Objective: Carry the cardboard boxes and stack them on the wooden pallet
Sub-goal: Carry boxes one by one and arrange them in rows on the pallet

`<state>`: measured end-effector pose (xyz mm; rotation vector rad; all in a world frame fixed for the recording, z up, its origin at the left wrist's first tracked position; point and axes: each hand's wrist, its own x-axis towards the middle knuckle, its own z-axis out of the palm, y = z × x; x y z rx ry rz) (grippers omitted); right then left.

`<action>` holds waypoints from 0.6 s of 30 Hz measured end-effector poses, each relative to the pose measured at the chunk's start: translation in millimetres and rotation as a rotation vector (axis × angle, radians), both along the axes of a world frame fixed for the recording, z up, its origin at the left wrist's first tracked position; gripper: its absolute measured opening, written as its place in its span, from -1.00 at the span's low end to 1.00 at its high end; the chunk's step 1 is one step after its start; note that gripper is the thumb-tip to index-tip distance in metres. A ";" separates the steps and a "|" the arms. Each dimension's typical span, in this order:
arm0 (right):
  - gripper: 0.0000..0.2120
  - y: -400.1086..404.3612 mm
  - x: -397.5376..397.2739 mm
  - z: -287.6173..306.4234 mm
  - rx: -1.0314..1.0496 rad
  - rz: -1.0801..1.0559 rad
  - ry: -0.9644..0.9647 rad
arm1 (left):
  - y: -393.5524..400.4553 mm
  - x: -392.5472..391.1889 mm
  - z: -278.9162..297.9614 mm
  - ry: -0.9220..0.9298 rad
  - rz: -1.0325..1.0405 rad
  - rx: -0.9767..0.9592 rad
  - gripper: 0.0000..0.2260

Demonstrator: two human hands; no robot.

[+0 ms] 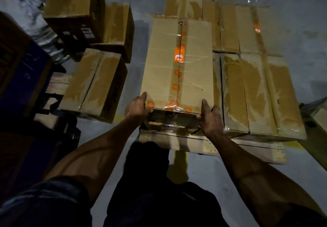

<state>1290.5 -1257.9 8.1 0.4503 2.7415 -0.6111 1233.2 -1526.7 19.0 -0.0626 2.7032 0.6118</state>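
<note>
Gripping the near end of a long cardboard box [177, 64], the left hand [137, 109] wraps its fingers round the near left corner while the right hand [210, 118] clasps the near right corner, thumb lying up along the box's top edge. This box, sealed down its middle with clear tape printed in orange logos, sits at the left end of the wooden pallet [208, 146], atop what looks like another carton, whose dark front face shows just beneath the hands. Just beside it on the right, a row of flat-lying boxes [261, 92] with torn brown tape covers the rest of the pallet, packed edge to edge, and a further row [237, 26] lies behind them. Left of the pallet, across a strip of bare floor, a separate box [93, 83] rests on a second, darker pallet [58, 83]; behind that box stand more cartons [85, 12], stacked and turned at differing angles. A large blue-faced box [23, 78] with handwritten marks crowds the far left edge. Crumpled plastic wrap [30, 5] lies at the upper left. The floor [300, 14] is smooth grey concrete, dimly lit, with a yellow painted line [178, 163] running under the pallet's near edge toward the person's dark trousers.
</note>
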 end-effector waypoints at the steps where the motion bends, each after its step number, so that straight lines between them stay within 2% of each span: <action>1: -0.31 0.6 -0.3 0.9 0.004 0.000 -0.009 | 0.8 0.4 1.2 -0.011 0.007 0.000 -0.55; 6: -0.26 0.0 -6.1 4.4 0.025 0.009 -0.069 | 1.4 -3.5 2.9 -0.036 -0.001 -0.030 -0.48; 14: -0.32 -1.0 -1.6 28.7 -0.039 0.022 -0.127 | 12.8 5.3 14.9 -0.092 0.009 -0.072 -0.45; 18: -0.46 -0.5 27.9 44.0 -0.160 -0.060 -0.085 | 13.3 28.4 25.6 -0.120 0.019 -0.008 -0.55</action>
